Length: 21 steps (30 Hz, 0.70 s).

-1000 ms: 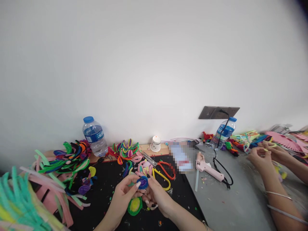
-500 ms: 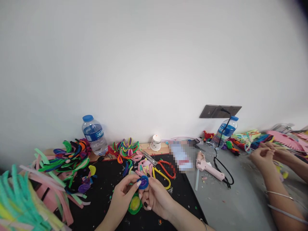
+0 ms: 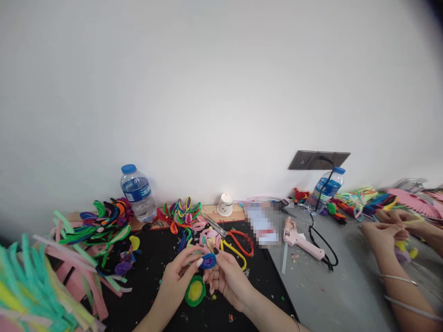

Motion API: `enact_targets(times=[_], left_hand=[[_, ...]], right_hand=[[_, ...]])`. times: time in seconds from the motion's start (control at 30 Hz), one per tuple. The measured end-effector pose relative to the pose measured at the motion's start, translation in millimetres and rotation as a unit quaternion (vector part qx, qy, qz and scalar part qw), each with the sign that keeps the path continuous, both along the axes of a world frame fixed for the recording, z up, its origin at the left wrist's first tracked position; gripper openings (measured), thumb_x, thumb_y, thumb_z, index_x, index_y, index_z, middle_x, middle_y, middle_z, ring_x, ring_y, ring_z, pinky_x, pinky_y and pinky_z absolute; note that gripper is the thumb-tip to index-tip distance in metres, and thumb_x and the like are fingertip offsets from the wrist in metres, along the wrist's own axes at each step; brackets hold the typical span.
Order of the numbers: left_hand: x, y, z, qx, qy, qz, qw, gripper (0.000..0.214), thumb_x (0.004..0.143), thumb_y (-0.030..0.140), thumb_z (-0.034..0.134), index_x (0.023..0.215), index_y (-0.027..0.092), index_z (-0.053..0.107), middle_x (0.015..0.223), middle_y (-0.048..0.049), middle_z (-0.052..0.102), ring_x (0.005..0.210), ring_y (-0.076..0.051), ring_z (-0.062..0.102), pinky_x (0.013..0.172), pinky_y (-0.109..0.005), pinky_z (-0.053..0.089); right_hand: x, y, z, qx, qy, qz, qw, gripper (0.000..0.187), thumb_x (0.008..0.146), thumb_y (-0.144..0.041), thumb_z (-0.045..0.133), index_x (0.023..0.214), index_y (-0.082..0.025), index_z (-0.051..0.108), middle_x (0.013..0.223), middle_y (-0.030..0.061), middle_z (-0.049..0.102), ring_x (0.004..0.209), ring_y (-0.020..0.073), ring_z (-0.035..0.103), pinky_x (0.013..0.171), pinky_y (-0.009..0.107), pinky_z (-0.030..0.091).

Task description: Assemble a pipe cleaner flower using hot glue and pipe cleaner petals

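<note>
Between both hands is a small blue coil of fuzzy pipe cleaner with a purple middle. My left hand pinches its left edge between thumb and fingers. On its right edge my right hand grips it, the other fingers curled below. A green coiled disc with a yellow centre lies on the black mat just under the hands. Behind the fingers are pink pipe-cleaner loops and scissors with red and yellow handles.
Bundles of coloured pipe cleaners fill the left side, near a water bottle. A paper cup stands by the wall. Right of the mat lie a blurred phone and a corded pink glue gun. Another person's hands work at far right.
The blue coil has tilted flatter in my fingers, and my right fingers have shifted around its edge. At far right, the other person's hands have moved slightly.
</note>
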<state>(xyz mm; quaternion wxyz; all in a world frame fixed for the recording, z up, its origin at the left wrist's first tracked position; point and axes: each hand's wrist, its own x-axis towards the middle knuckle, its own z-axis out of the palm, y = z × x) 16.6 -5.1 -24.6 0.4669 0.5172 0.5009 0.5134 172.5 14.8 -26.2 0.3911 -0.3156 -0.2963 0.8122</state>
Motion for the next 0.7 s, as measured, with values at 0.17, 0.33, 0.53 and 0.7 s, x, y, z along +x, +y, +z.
enact_targets(times=[0.17,0.33,0.53,0.7], left_hand=[[-1.1,3.4,0.7,0.018,0.045,0.000,0.999,0.017,0.079,0.026,0.061,0.086,0.019,0.074,0.092,-0.0086,0.077,0.087,-0.025,0.071,0.076,-0.031,0.058],[-2.0,4.6,1.9,0.080,0.064,-0.002,0.995,0.016,0.079,0.021,0.059,0.078,0.020,0.075,0.094,-0.0082,0.075,0.093,-0.025,0.068,0.084,-0.033,0.054],[-2.6,5.1,-0.7,0.084,0.071,-0.014,0.994,0.018,0.082,0.021,0.058,0.080,0.021,0.076,0.097,-0.0086,0.072,0.095,-0.024,0.066,0.081,-0.032,0.054],[-2.0,4.5,-3.4,0.091,0.062,-0.017,0.994,0.016,0.082,0.020,0.058,0.081,0.021,0.075,0.100,-0.0087,0.071,0.099,-0.024,0.064,0.085,-0.033,0.053]], right_hand=[[0.5,-0.5,-1.5,0.013,-0.002,0.007,1.000,0.041,0.078,-0.052,0.065,0.086,-0.014,0.053,0.060,0.0049,0.066,0.041,0.0095,0.056,0.040,0.019,0.046],[0.9,0.0,-0.3,0.027,-0.010,0.007,1.000,0.041,0.078,-0.052,0.065,0.087,-0.014,0.054,0.060,0.0041,0.066,0.042,0.0100,0.056,0.042,0.019,0.046],[1.1,0.6,-1.7,0.041,-0.008,0.005,0.999,0.042,0.078,-0.053,0.065,0.090,-0.013,0.054,0.060,0.0034,0.065,0.042,0.0100,0.057,0.042,0.020,0.047],[1.5,1.6,-2.7,0.057,-0.004,0.001,0.998,0.043,0.078,-0.053,0.064,0.089,-0.012,0.054,0.060,0.0038,0.064,0.043,0.0100,0.058,0.042,0.019,0.047]])
